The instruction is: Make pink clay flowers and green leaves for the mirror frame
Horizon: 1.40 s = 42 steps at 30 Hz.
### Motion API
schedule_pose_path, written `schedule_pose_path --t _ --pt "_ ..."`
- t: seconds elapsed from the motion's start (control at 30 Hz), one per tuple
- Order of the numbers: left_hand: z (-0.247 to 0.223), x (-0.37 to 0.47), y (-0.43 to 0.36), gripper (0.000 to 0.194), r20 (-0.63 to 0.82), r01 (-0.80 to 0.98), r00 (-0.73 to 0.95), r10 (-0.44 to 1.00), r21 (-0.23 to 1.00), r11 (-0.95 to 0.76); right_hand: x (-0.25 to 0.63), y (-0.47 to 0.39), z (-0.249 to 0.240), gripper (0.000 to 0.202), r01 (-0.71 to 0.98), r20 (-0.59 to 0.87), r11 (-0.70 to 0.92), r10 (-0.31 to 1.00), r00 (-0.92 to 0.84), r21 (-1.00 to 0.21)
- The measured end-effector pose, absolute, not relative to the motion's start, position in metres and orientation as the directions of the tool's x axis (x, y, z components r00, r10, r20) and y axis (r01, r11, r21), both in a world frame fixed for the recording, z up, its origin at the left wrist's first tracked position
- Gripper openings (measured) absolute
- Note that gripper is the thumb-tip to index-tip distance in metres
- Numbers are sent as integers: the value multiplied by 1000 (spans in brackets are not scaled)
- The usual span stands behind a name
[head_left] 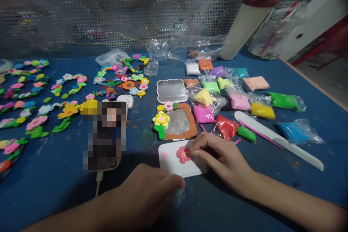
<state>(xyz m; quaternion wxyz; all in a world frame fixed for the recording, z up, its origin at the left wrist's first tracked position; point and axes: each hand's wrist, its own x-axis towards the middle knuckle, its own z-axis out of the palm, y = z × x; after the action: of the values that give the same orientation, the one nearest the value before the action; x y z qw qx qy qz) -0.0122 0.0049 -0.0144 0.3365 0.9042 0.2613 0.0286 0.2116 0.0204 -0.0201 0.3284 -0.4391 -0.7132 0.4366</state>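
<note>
A white rectangular board (174, 168) lies on the blue table, with a pink clay flower (183, 155) near its middle and a small pink clay oval (164, 154) at its left. My right hand (217, 159) pinches a thin wire-like tool (214, 143) at the flower's right edge. At the board's lower left edge rests my left hand (152, 188), fingers curled and thumb pointing right; what it holds, if anything, is hidden. Just behind the board lies a mirror (176, 122) with a brown clay frame, decorated with clay flowers and leaves.
A phone (111, 134) with a cable stands left of the board. Bagged coloured clay, such as a red packet (227, 127), lies behind and right, beside a white comb (293, 148). Clay-decorated frames (69, 85) cover the left. A tumbler (247, 21) stands at the back right.
</note>
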Motion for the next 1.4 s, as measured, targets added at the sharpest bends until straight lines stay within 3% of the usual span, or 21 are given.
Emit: schedule_pose_path --t 1.4 --pt "-16 -11 5 29 -50 417 869 492 608 -676 209 19 -23 10 366 172 334 896 -408 -869"
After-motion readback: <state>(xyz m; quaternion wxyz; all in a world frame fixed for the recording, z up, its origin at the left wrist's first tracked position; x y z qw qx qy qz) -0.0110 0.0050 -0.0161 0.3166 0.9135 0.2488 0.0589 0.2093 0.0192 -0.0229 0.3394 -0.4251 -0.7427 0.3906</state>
